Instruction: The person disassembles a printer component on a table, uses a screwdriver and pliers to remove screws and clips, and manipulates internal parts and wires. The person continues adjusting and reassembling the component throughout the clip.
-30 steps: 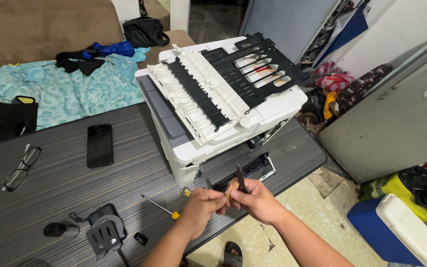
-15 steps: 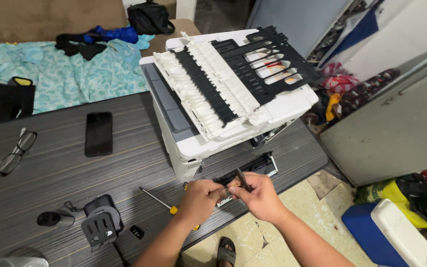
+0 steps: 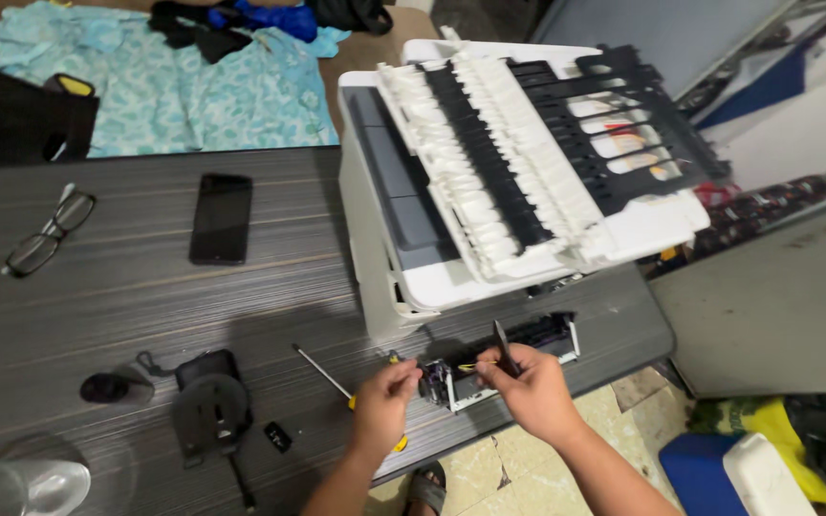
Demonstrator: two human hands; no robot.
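Grey striped worktop (image 3: 126,287), near edge: small printer part (image 3: 504,358), stiff, light, likely fragile; best taken by its frame ends. Left hand (image 3: 384,406) pinching one end, right hand (image 3: 528,387) gripping a thin dark tool (image 3: 504,346). Beside: screwdriver (image 3: 336,382), opened printer (image 3: 518,182).

lighting: even, moderately bright, from overhead. shadows: soft, cast by printer (image 3: 518,182) onto dark surface (image 3: 145,296). glare: mild on white plastic. sharpness: fair; slight motion blur at hands. edges: wide-angle stretch, corners soft.
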